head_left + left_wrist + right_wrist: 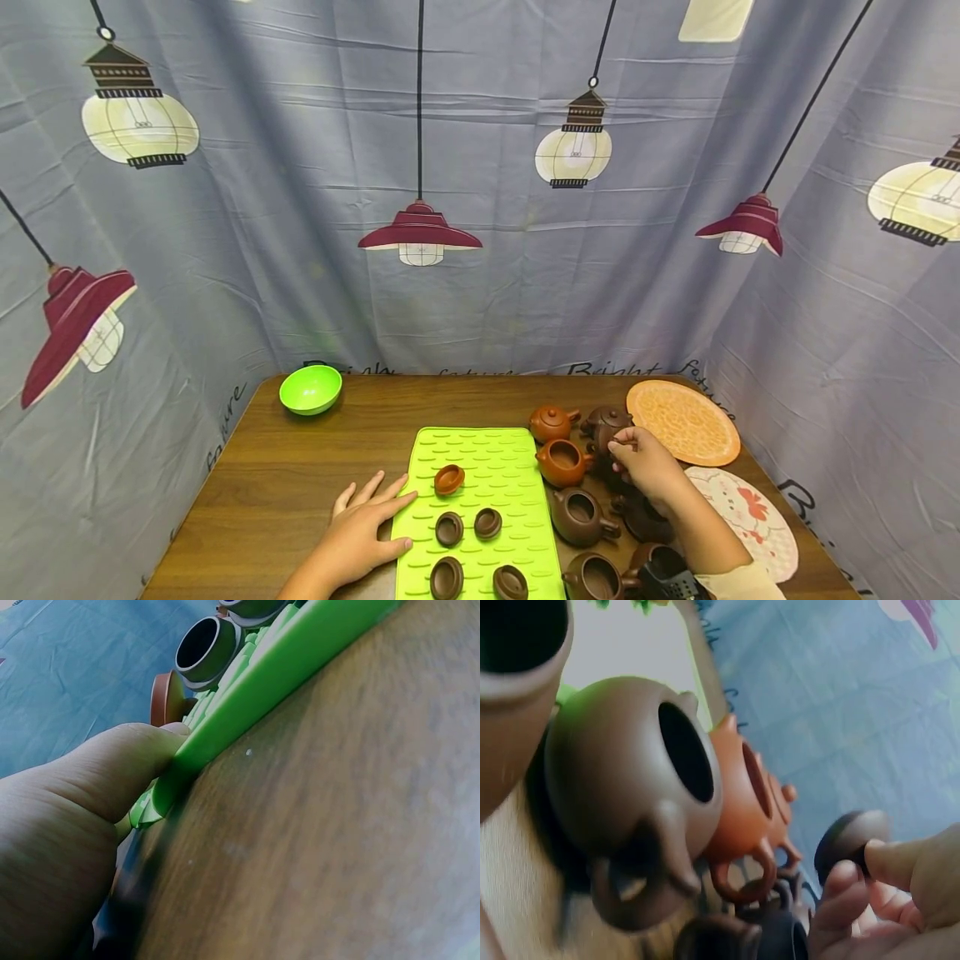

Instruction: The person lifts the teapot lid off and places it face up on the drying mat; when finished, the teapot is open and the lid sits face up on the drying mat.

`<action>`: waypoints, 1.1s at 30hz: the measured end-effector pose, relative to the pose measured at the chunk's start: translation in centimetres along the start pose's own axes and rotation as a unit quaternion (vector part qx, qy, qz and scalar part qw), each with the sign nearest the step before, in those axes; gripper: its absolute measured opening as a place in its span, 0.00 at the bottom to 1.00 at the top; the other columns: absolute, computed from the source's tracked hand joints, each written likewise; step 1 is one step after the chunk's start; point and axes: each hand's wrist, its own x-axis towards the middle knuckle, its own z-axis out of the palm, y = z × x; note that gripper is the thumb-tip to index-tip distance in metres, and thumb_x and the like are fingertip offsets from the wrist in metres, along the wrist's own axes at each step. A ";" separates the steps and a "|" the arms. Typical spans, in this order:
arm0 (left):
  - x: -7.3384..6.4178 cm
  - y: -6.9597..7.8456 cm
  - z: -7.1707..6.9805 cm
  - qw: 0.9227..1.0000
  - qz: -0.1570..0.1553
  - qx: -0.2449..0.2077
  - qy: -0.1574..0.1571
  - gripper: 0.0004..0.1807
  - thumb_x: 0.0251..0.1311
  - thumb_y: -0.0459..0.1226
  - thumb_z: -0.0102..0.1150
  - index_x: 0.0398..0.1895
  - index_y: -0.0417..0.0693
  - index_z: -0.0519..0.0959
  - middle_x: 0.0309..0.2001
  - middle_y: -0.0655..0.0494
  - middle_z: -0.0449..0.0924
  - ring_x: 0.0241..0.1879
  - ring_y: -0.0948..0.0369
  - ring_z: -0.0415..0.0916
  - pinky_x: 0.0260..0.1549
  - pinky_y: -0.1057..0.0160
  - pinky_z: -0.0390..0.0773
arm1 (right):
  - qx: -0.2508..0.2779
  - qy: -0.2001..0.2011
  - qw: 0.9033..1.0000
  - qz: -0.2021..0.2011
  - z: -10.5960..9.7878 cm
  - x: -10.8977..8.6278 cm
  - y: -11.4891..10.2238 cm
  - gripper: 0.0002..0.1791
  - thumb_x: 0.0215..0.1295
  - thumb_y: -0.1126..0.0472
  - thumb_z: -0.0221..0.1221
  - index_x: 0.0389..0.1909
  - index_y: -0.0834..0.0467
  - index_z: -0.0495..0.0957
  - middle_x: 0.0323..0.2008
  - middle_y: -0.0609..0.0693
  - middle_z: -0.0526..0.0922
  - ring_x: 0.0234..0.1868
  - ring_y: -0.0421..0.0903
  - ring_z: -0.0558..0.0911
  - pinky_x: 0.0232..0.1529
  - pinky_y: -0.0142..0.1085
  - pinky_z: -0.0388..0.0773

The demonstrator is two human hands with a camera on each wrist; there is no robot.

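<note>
In the right wrist view, my right hand (pixel 647 468) pinches a dark brown teapot lid (pixel 849 834) between thumb and fingers, over the cluster of teapots. Below it, dark teapots are partly hidden by the hand. To its left stands an open orange-brown teapot (pixel 553 475), with a lidded one (pixel 550 423) behind. A brown open teapot (pixel 604 761) is close to the right wrist camera. My left hand (pixel 352 542) spreads its fingers along the left edge of the green mat (pixel 495 454), thumb touching it. An orange lid (pixel 449 480) and several brown lids (pixel 487 523) lie on the mat.
A green bowl (pixel 311 390) stands at the back left of the wooden table (pixel 262 500). On the right lie an orange round placemat (pixel 682 421) and a white patterned one (pixel 750 521). More brown teapots (pixel 581 521) line the mat's right side. Curtains surround the table.
</note>
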 end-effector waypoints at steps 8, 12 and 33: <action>0.0 0.0 0.0 1.000 0.002 0.000 0.001 0.38 0.62 0.61 0.68 0.76 0.67 0.73 0.81 0.60 0.61 0.83 0.40 0.48 0.70 0.26 0.34 | 0.150 -0.056 0.987 0.017 1.8 0.3 -0.6 0.13 0.82 0.66 0.48 0.60 0.67 0.61 0.41 0.52 0.74 0.36 0.41 0.75 0.33 0.29 0.76; -0.1 0.0 0.0 1.000 0.002 0.000 0.001 0.38 0.62 0.61 0.68 0.75 0.67 0.74 0.81 0.60 0.61 0.82 0.40 0.48 0.70 0.26 0.34 | 0.207 -0.086 0.974 0.015 2.9 0.5 -1.2 0.13 0.83 0.66 0.48 0.61 0.66 0.63 0.44 0.52 0.75 0.34 0.38 0.74 0.32 0.26 0.74; -0.1 -0.3 0.1 1.000 0.006 0.002 0.001 0.38 0.62 0.63 0.67 0.76 0.69 0.73 0.82 0.61 0.60 0.82 0.40 0.49 0.70 0.26 0.34 | 0.266 -0.121 0.955 0.043 11.9 0.7 -4.1 0.14 0.83 0.68 0.47 0.64 0.65 0.66 0.49 0.61 0.81 0.28 0.35 0.72 0.25 0.23 0.71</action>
